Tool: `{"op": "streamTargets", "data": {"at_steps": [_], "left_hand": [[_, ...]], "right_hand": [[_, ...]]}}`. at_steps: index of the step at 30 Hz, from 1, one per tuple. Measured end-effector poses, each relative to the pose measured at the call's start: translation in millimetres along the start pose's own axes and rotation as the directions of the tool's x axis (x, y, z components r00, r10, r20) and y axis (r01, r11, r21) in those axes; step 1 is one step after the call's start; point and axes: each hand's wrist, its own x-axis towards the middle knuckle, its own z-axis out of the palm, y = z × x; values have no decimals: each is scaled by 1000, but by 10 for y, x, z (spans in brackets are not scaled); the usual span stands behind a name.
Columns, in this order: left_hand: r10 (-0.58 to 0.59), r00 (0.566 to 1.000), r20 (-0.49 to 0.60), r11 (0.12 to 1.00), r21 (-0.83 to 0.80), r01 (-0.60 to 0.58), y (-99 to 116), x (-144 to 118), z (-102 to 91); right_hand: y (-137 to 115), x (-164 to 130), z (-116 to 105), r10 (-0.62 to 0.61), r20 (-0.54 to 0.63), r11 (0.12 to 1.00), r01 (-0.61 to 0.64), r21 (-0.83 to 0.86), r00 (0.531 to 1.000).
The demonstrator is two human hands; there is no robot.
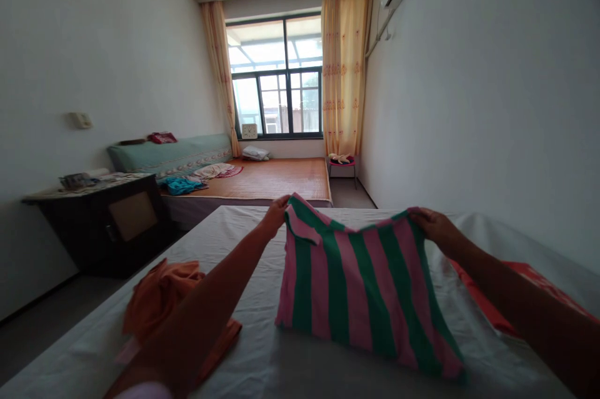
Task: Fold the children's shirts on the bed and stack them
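A pink and green striped shirt [356,286] hangs in front of me over the white sheet of a bed [244,236]. My left hand [275,212] pinches its upper left corner at the shoulder. My right hand [434,224] grips the upper right corner. The shirt is held up by its top edge and its lower hem rests on the sheet. An orange garment [164,299] lies crumpled on the bed under my left forearm. A red-orange cloth [525,280] lies flat on the bed below my right forearm.
A dark bedside cabinet [107,224] stands at the left with small items on top. Beyond is a second bed [272,180] with a woven mat, a green bolster and scattered clothes. A small pink stool [342,164] sits near the curtained window.
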Motion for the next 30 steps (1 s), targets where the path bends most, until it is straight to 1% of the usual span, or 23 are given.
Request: {"op": "streamTargets", "data": {"at_steps": [1,2,3,6,8,9,10,12,14,15,16,17,18,19,20,22,24,25,26,27,28,29,30], "left_hand": [[48,998,-26,998,-25,-49,91,156,-12],[162,981,-108,982,-82,-172,222,309,-34],[227,964,-141,965,-105,-242,384,450,-63],[362,915,-177,910,-145,-388,915,711,-148],[424,888,-175,877,-165,-451,1154,696,-200],[439,886,-151,871,-170,-460,1205,630,-233],[438,892,-111,876,-170,-451,1204,531,-274],[375,927,28,919,-140,-368,1063,260,-386],[218,962,164,976,-44,-214,791,-61,-526],[131,963,237,989,36,-143,634,-226,-596],[42,947,318,990,117,-83,475,-389,-660],[-46,916,399,982,184,-31,323,-544,-715],[-136,866,480,972,233,23,182,-690,-760],[-204,810,550,964,256,69,57,-824,-793],[-253,753,608,958,267,106,-51,-941,-816],[-315,618,720,947,285,151,-214,-1117,-835],[-359,466,809,933,332,141,-312,-1205,-828],[-380,398,835,924,365,118,-343,-1216,-817],[-400,346,849,914,395,91,-366,-1206,-802],[-417,314,853,906,417,70,-386,-1179,-783],[-434,305,848,898,435,66,-408,-1135,-761],[-450,313,836,890,449,81,-437,-1078,-736],[-467,344,815,882,457,114,-477,-1011,-708]], "right_hand": [[-78,130,-40,-89,-102,996,89,-2,991],[-203,239,-94,-192,-197,981,196,-3,961],[-362,320,-152,-289,-275,955,298,-9,917],[-865,372,-271,-446,-345,882,470,-15,826],[-1032,276,-279,-510,-346,841,541,-9,787],[-1030,204,-272,-519,-335,835,550,0,787],[-969,122,-266,-505,-318,844,536,10,802],[-704,-63,-281,-441,-271,886,463,21,856],[-336,-272,-340,-353,-188,934,357,-11,917],[-150,-386,-380,-297,-115,955,293,-54,948],[21,-503,-422,-233,-31,968,229,-104,972],[171,-623,-460,-164,64,973,172,-154,984],[295,-740,-492,-93,172,973,127,-195,981],[393,-852,-515,-22,287,970,90,-225,958],[468,-952,-529,47,400,968,57,-246,915],[556,-1108,-530,164,576,963,-4,-268,801],[586,-1187,-504,233,662,957,-46,-287,712],[586,-1196,-485,247,683,954,-48,-296,687],[579,-1185,-463,255,699,951,-40,-308,668],[569,-1154,-438,260,713,946,-25,-323,651],[560,-1106,-412,266,721,941,-9,-339,640],[558,-1042,-382,269,718,936,1,-352,642],[566,-965,-349,269,704,934,0,-357,658]]}}
